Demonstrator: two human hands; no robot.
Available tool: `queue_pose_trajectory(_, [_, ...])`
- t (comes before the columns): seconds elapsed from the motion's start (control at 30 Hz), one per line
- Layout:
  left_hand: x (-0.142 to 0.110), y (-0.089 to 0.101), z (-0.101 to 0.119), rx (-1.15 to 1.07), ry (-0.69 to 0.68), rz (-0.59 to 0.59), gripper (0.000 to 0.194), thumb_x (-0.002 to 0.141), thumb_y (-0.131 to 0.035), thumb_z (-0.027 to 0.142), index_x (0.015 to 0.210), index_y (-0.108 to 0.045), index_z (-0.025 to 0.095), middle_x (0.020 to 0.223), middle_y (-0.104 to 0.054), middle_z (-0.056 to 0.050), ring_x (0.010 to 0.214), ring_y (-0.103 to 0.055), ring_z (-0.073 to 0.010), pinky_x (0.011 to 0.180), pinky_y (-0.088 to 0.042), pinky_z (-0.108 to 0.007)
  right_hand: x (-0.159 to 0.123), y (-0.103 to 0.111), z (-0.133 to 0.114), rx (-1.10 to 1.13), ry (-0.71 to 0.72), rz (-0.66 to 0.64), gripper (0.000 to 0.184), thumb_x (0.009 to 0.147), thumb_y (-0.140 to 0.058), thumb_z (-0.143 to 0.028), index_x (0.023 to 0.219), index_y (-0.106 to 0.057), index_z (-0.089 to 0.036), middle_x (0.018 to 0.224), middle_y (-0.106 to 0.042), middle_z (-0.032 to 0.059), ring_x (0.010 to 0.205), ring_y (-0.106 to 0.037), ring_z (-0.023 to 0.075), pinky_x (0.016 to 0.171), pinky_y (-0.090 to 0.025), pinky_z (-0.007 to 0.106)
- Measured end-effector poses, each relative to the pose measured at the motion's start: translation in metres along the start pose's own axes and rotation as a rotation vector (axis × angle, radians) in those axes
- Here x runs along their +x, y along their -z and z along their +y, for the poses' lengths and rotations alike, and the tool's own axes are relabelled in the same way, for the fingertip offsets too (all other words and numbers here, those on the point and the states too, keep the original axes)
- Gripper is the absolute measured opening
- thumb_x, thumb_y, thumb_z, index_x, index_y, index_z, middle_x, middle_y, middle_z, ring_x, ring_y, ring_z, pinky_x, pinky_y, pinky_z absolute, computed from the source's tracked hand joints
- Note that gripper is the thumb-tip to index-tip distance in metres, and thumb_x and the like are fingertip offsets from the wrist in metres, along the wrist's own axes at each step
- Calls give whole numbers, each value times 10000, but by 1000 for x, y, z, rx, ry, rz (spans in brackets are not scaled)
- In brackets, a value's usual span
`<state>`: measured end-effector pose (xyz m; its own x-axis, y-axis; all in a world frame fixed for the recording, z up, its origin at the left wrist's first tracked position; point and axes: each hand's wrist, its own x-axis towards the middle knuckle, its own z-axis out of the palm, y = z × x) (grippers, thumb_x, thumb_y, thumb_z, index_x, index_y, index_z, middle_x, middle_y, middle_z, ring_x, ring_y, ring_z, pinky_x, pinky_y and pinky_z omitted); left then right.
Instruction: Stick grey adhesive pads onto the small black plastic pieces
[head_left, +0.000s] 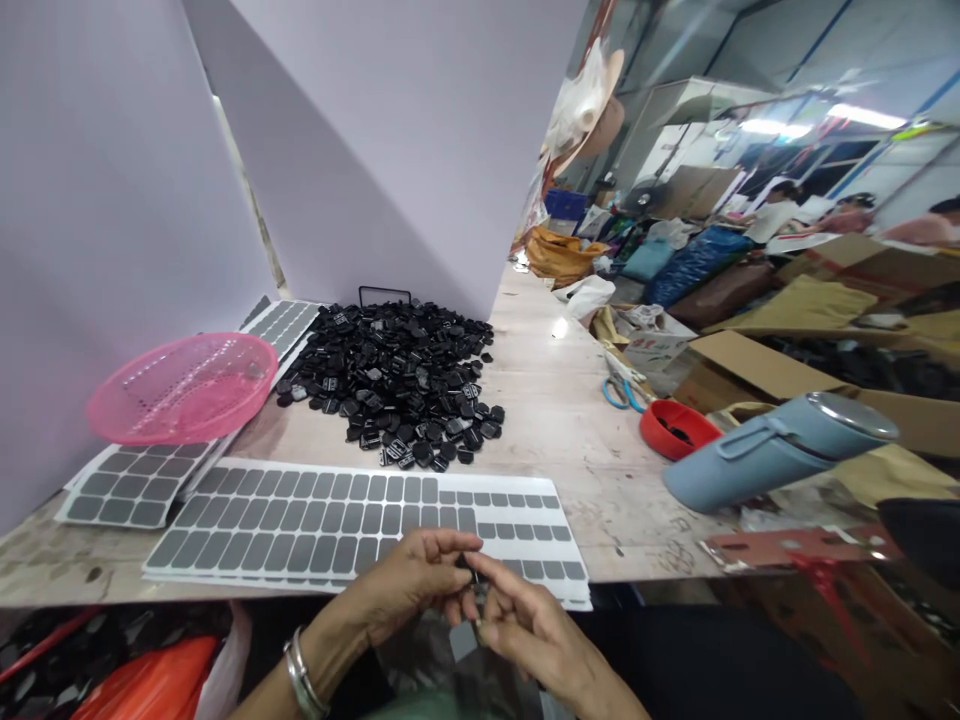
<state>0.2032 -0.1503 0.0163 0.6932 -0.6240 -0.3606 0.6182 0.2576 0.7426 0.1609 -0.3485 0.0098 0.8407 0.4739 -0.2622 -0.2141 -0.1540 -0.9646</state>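
Over the table's front edge, my left hand (416, 582) and my right hand (534, 625) meet with fingertips close together. My left hand pinches a small dark piece (471, 566), mostly hidden by the fingers. The right index fingertip reaches to this piece. By my right thumb is a grey rounded sticker (464, 640), apparently pinched in that hand. Just beyond lie sheets of grey stickers (300, 515), with some places on the right peeled to white backing. Behind them is a heap of small black plastic pieces (405, 370), some with white markings.
A pink basket (187, 390) rests on more sticker sheets (139, 485) at left. To the right are blue-handled scissors (621, 393), a red bowl (675, 430) and a tilted blue bottle (772, 450). Cardboard boxes (757, 360) stand beyond; pale panels (360, 150) rise behind.
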Motion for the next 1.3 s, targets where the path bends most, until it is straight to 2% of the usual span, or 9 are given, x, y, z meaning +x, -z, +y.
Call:
queue_pose_trajectory(0.17, [3,2,-7,102,-43,-22,561,686,-764,262,1167,-541,78,598,-644,-16,477,-582,-108,480,-450,-205,0,-2,-9,0,-8,-66,615,803,-559,-209,1398,-430,-287,746,-525,-32,621,-467,111,560,-387,223])
queue_pose_trajectory(0.27, [3,1,-7,104,-90,1,479,678,-767,228,1095,-568,104,657,-651,-17,515,-597,-103,484,-461,-195,-2,-2,-14,22,-20,-92,643,791,-573,-208,1410,-410,-271,745,-534,-30,614,-466,109,531,-375,210])
queue_pose_trajectory(0.33, [3,-2,-5,86,-118,43,425,664,-774,206,1030,-574,124,657,-633,8,513,-589,-90,483,-462,-183,-3,-2,-14,46,-3,-58,592,801,-591,-254,1376,-455,-251,743,-533,-27,588,-455,101,506,-360,202])
queue_pose_trajectory(0.4, [2,-6,-3,60,-135,89,414,649,-784,198,990,-555,142,681,-636,18,508,-582,-80,483,-464,-178,-3,-1,-13,75,37,31,501,826,-587,-327,1313,-515,-232,748,-521,-26,536,-430,83,481,-349,202])
queue_pose_trajectory(0.5, [0,-9,0,22,-134,130,445,624,-802,202,963,-518,154,792,-673,-13,540,-607,-89,481,-467,-178,-2,-1,-11,16,101,267,399,876,-541,-398,1227,-563,-210,742,-492,-26,495,-413,75,467,-354,213])
queue_pose_trajectory(0.6, [0,-12,0,1,-130,127,449,626,-803,196,959,-507,144,707,-651,6,548,-613,-96,472,-458,-165,0,-2,-9,-209,173,479,332,902,-520,-381,1169,-596,-198,741,-526,-10,551,-481,109,506,-396,231])
queue_pose_trajectory(0.73, [1,-14,-3,-32,-110,126,488,608,-813,186,973,-492,141,745,-673,-13,541,-621,-98,452,-455,-160,3,-7,-9,-468,340,619,247,917,-507,-298,1103,-628,-188,858,-635,41,733,-598,166,655,-466,262])
queue_pose_trajectory(0.93, [2,-15,-5,-54,-94,107,499,602,-817,181,975,-489,133,700,-668,-8,527,-623,-105,443,-459,-160,6,-14,-13,-570,473,601,179,944,-463,-200,1055,-602,-193,871,-646,38,812,-622,165,728,-478,261])
queue_pose_trajectory(1.3, [6,-15,-8,-52,-110,93,452,620,-807,168,964,-516,131,722,-668,-22,536,-622,-104,450,-462,-162,6,-15,-10,-658,444,563,184,958,-429,-206,1045,-591,-195,866,-600,45,790,-597,173,680,-468,280])
